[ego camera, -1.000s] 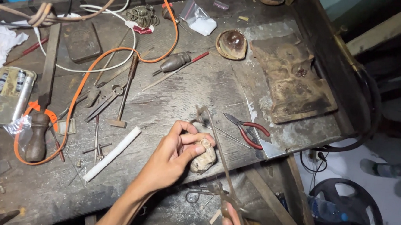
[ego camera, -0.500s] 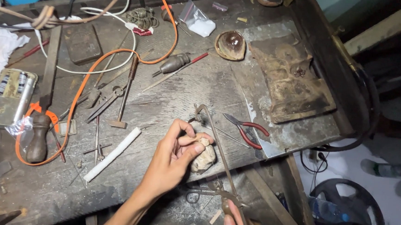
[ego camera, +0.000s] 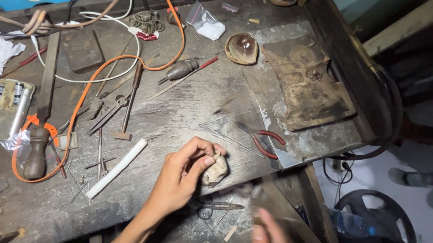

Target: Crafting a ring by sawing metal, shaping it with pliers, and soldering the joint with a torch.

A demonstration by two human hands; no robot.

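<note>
My left hand (ego camera: 183, 172) rests on the worn wooden bench (ego camera: 187, 109) near its front edge, fingers closed around a small pale, lumpy stone-like piece (ego camera: 217, 169). My right hand (ego camera: 269, 237) is low at the bottom of the view, blurred by motion, below the bench edge; what it holds cannot be made out. Red-handled pliers (ego camera: 260, 137) lie just right of the lump.
A white stick (ego camera: 116, 168), a small hammer (ego camera: 130, 101), dividers (ego camera: 104, 114), an orange cable (ego camera: 130, 61), a wooden-handled tool (ego camera: 35, 148), a brown dish (ego camera: 242, 48) and a scorched pad (ego camera: 304, 84) lie on the bench. Small scissors (ego camera: 214, 206) lie on a lower shelf.
The thin rod that stood over the lump is gone from it. My right hand has pulled away to the lower right and blurs. My left hand keeps the lump in place.
</note>
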